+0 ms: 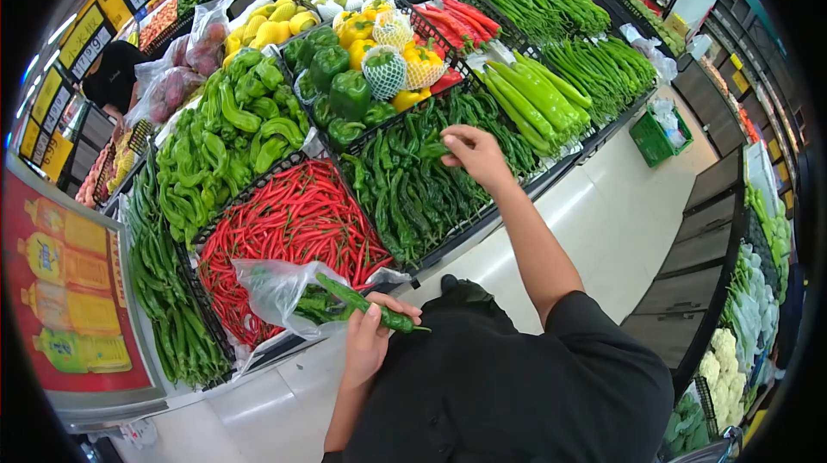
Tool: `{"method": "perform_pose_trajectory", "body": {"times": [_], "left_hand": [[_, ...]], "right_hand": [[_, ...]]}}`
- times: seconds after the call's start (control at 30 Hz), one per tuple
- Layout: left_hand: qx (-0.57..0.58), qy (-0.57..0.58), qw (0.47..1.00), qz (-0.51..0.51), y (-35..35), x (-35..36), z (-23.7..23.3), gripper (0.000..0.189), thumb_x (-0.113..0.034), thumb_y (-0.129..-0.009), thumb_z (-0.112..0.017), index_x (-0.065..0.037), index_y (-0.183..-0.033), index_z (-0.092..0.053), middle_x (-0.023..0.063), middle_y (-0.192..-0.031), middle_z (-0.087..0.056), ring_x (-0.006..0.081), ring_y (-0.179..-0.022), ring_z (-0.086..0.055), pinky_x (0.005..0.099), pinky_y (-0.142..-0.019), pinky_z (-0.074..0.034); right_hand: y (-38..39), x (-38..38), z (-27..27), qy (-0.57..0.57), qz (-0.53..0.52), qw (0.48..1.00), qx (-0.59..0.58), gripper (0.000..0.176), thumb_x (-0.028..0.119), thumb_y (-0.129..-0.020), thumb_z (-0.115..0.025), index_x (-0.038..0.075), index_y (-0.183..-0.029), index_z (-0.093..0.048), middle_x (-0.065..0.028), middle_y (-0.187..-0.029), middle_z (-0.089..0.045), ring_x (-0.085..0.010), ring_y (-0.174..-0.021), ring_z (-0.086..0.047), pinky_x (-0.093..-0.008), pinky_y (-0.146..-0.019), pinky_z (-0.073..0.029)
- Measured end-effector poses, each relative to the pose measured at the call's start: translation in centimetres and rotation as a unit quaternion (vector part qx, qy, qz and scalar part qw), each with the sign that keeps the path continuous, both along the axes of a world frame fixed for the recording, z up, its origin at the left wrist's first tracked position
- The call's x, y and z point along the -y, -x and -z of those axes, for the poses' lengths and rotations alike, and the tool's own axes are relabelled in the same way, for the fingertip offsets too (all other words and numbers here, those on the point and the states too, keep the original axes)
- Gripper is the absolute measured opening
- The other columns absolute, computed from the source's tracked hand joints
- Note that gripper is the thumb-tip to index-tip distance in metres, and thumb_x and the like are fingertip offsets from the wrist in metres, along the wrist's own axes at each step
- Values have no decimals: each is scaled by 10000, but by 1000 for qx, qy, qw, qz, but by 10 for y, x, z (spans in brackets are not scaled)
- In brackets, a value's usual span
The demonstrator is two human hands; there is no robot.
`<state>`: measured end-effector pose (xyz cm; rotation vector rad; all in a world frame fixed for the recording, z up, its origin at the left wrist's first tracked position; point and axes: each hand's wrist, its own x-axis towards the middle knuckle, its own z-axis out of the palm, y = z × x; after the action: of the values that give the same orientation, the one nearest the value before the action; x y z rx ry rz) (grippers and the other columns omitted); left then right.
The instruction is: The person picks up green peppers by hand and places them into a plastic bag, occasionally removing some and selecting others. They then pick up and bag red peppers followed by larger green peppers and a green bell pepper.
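Supermarket veg stand [457, 243], head view, crates sloping toward us. Our left hand [370, 338] sits at 6 o'clock, clenched round a long green pepper [366, 304] and the mouth of a plastic bag [276, 286]. The bag lies on the red chillies [293, 222] at 8. Our right hand [474, 153] is just above centre, fingertips pinched on a dark pepper [433, 151] atop the pepper pile [405, 200]. Hands well apart. Bell peppers [345, 93] at 12, pale long peppers [530, 93] at 1. Another person [112, 75] in black at 10.
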<state>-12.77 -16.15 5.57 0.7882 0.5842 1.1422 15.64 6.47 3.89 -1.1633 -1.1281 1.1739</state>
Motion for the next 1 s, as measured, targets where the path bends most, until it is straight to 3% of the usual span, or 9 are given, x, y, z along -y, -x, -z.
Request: {"method": "perform_pose_trajectory", "body": {"times": [0.07, 0.17, 0.27, 0.33, 0.4, 0.5, 0.7, 0.8, 1.0], "left_hand": [[-19, -5, 999, -26, -14, -7, -4, 323, -285, -1072, -423, 13, -1046, -547, 261, -1032, -689, 299, -924, -681, 422, -884, -534], [-47, 0, 997, -62, -35, -20, -10, 332, -286, -1070, -424, 23, -1054, -545, 265, -1033, -687, 303, -921, -683, 427, -879, -537], [-56, -2, 995, -77, -58, -34, -10, 332, -282, -1065, -435, 31, -1060, -545, 270, -1035, -684, 307, -927, -684, 432, -882, -541], [-65, 12, 995, -79, -75, -41, -13, 329, -280, -1061, -442, 32, -1062, -547, 269, -1039, -681, 308, -929, -683, 434, -886, -541], [-77, 20, 993, -83, -88, -47, -15, 325, -277, -1059, -447, 33, -1064, -547, 267, -1042, -679, 309, -931, -682, 435, -890, -541], [-99, 24, 990, -93, -105, -54, -18, 334, -286, -1060, -440, 30, -1060, -546, 261, -1037, -679, 311, -919, -680, 438, -879, -540], [-88, 27, 990, -108, -124, -61, -16, 328, -270, -1063, -433, 37, -1074, -546, 255, -1062, -672, 305, -941, -675, 440, -909, -534], [-93, 32, 989, -109, -126, -62, -16, 326, -270, -1064, -431, 35, -1075, -547, 253, -1067, -671, 302, -945, -673, 439, -910, -533], [-100, 34, 991, -88, -117, -68, -13, 312, -264, -1064, -430, 23, -1075, -552, 245, -1059, -674, 298, -949, -672, 433, -910, -531]], "right_hand": [[5, -31, 31, -22, -1, 998, -55, 227, 110, -967, -674, -15, -1156, -657, -56, -935, -689, -141, -736, -703, -245, -674, -574], [10, -67, 59, -11, -32, 999, -23, 214, 74, -963, -660, -28, -1151, -653, -78, -984, -706, -155, -844, -723, -256, -704, -563], [19, -94, 82, -1, -18, 1000, -11, 268, 75, -948, -666, -20, -1199, -650, -95, -950, -716, -162, -846, -726, -298, -733, -557], [14, -93, 66, 39, -39, 986, 155, 324, 141, -928, -686, 9, -1223, -667, -139, -967, -714, -256, -824, -701, -392, -781, -541], [11, -86, 63, -81, -24, 963, 258, 321, 159, -915, -693, 15, -1202, -684, -163, -947, -715, -326, -883, -671, -426, -829, -537], [1, -83, 54, -73, -71, 929, 356, 323, 209, -898, -707, 35, -1170, -710, -170, -946, -718, -352, -949, -647, -465, -884, -522], [-10, -87, 41, -53, -131, 908, 395, 283, 297, -875, -735, 97, -1072, -761, -146, -980, -735, -315, -1022, -623, -470, -924, -487], [-13, -85, 48, -128, -100, 887, 433, 241, 309, -855, -751, 123, -1006, -783, -105, -979, -719, -285, -1045, -588, -448, -905, -443], [-14, -76, 41, -165, -64, 824, 538, 204, 324, -825, -771, 151, -927, -803, -23, -988, -572, -248, -1088, -476, -435, -891, -355]]}}
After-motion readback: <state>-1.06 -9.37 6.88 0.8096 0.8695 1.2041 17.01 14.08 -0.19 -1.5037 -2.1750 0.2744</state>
